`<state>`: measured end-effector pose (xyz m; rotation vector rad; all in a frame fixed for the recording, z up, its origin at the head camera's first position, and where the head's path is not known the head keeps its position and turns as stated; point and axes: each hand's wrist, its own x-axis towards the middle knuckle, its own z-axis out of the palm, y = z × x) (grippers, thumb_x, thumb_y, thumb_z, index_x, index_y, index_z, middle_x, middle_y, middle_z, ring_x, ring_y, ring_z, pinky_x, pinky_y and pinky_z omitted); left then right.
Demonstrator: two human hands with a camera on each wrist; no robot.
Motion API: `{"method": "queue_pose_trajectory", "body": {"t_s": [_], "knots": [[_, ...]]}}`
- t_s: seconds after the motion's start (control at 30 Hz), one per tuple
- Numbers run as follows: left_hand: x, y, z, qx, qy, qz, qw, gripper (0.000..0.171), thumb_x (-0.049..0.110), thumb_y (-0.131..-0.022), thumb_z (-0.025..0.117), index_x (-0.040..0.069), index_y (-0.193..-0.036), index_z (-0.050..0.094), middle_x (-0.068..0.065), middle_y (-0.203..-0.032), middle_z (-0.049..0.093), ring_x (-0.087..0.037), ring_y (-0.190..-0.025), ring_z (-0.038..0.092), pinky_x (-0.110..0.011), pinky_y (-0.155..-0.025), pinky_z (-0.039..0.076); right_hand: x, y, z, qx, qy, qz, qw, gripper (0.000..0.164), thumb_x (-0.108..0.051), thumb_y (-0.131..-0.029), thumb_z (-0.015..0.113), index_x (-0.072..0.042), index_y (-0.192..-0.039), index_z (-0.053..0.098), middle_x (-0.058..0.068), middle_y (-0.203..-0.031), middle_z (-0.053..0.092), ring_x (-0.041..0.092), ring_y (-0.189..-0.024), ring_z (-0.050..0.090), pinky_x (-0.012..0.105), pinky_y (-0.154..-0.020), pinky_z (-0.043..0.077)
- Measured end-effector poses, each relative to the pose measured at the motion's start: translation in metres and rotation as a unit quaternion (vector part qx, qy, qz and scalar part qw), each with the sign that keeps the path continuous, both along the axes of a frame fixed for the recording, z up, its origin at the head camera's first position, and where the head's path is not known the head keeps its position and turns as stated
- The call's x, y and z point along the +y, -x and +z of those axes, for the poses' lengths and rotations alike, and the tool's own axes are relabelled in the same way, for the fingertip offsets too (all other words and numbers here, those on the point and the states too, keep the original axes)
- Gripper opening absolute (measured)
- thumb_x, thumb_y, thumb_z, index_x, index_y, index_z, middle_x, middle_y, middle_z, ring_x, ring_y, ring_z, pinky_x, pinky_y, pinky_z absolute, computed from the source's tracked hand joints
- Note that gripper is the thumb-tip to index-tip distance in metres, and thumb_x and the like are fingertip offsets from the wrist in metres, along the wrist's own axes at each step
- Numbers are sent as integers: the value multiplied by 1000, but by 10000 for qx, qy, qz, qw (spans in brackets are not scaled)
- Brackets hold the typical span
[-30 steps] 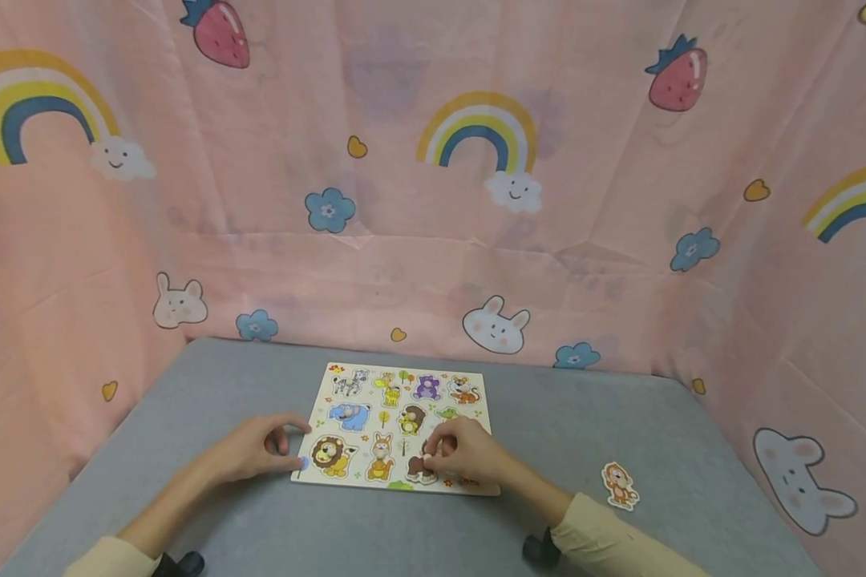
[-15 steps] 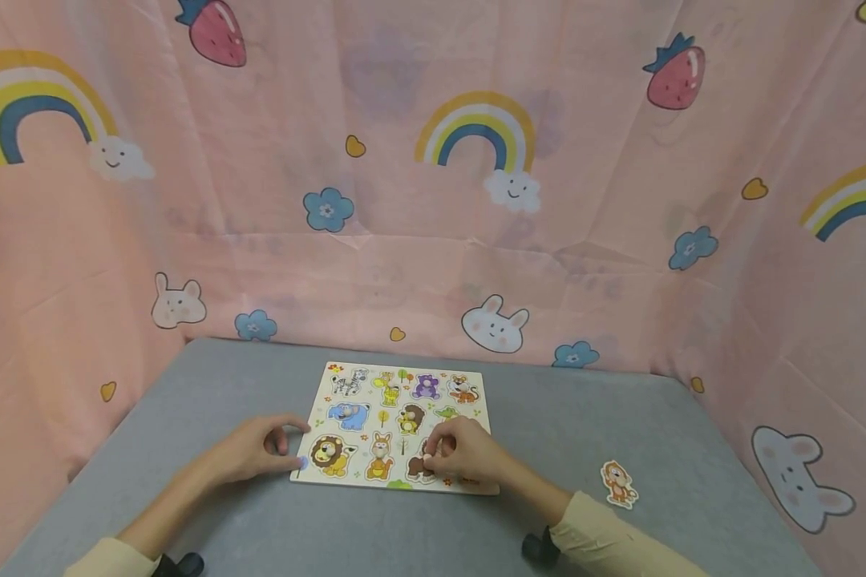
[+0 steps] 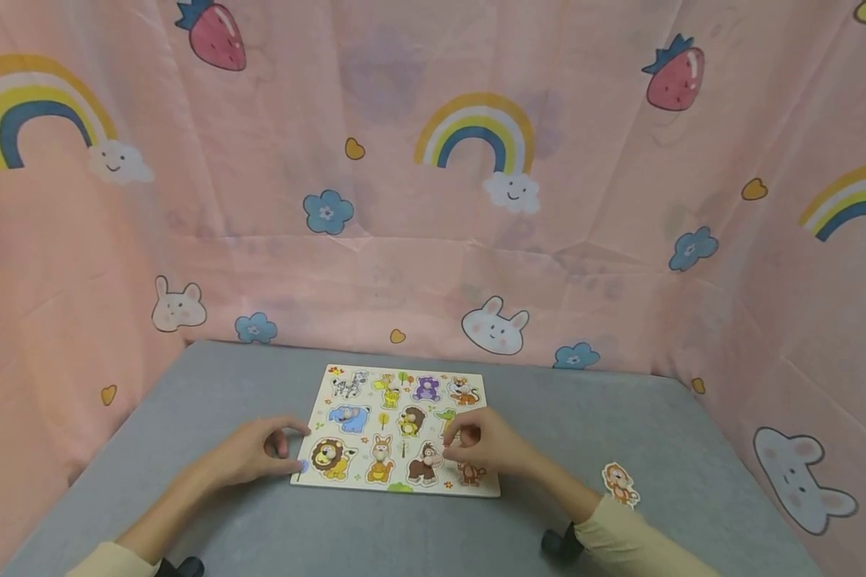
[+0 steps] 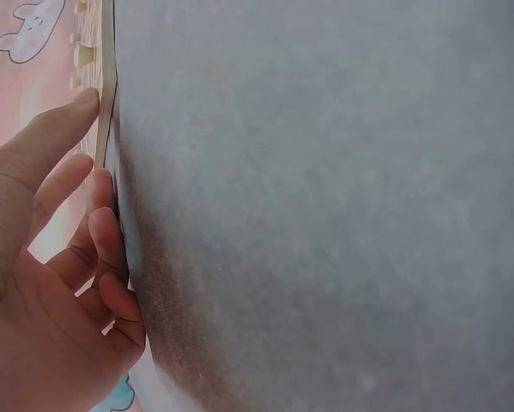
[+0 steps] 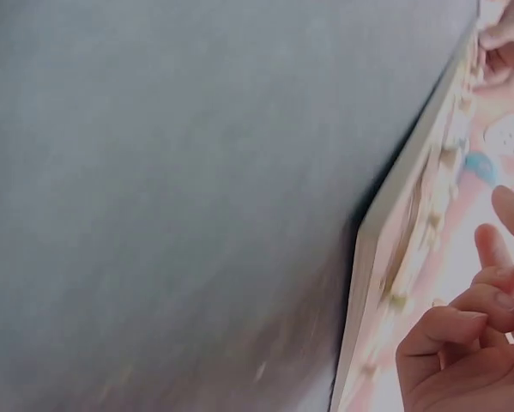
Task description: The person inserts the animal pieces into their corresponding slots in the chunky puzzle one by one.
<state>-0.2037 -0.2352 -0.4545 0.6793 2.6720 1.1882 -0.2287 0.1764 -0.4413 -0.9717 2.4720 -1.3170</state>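
A white animal puzzle board [image 3: 357,481] lies on the table, carrying knobbed pieces such as a lion [image 3: 332,458], a kangaroo [image 3: 379,459] and a gorilla [image 3: 422,465]. Thumb and index finger of my left hand [image 3: 256,453] touch the board's left edge; the other fingers are loosely bent. Over the board's right side is my right hand [image 3: 494,441], thumb and index finger apart with nothing between them, just right of the gorilla. It partly covers the crocodile [image 3: 447,415]. Below it shows a brown monkey picture [image 3: 471,474] in the board's lower right corner.
A loose monkey piece [image 3: 621,483] lies on the grey table [image 3: 260,537], to the right of the board near the right forearm. Pink cloth [image 3: 433,264] with rainbows and rabbits encloses the table at the back and both sides.
My right hand has let go of the gorilla piece and moved right, uncovering the gorilla and the monkey picture. The left hand has stayed at the board's left edge.
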Motion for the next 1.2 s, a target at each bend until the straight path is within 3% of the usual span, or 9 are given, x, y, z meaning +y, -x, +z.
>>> {"method": "queue_pose_trajectory", "body": {"t_s": [0.2, 0.43, 0.83, 1.2], "knots": [[0, -1, -1, -29, -31, 38, 10000, 48, 23, -83, 87, 6, -122, 66, 1, -78, 55, -9, -57, 46, -26, -53, 38, 26, 1, 3, 204, 318, 16, 9993, 9, -6, -89, 79, -2, -94, 74, -4, -60, 39, 8, -56, 35, 25, -55, 32], [0, 1, -3, -121, -105, 66, 9999, 48, 21, -82, 87, 5, -122, 66, -1, -78, 55, -10, -56, 46, -25, -52, 38, 53, -1, 10, 105, 133, -292, 9994, 10, -9, -90, 79, -3, -96, 73, -6, -64, 41, 8, -59, 39, 24, -55, 34], [1, 0, 0, -125, -134, 84, 9998, 48, 19, -82, 86, 4, -122, 65, -1, -79, 55, -10, -57, 46, -25, -53, 38, 106, 0, 9, 608, 410, -286, 9969, 12, -2, -89, 78, 0, -99, 71, -1, -61, 41, 2, -55, 35, 26, -49, 35], [2, 0, 2, -141, -64, 58, 9999, 46, 21, -83, 86, 5, -121, 65, 0, -78, 54, -11, -58, 46, -26, -54, 39, 142, -11, 16, 368, 181, -800, 9960, 18, -9, -90, 79, 0, -103, 71, -4, -66, 46, 4, -56, 38, 28, -49, 38]]}}
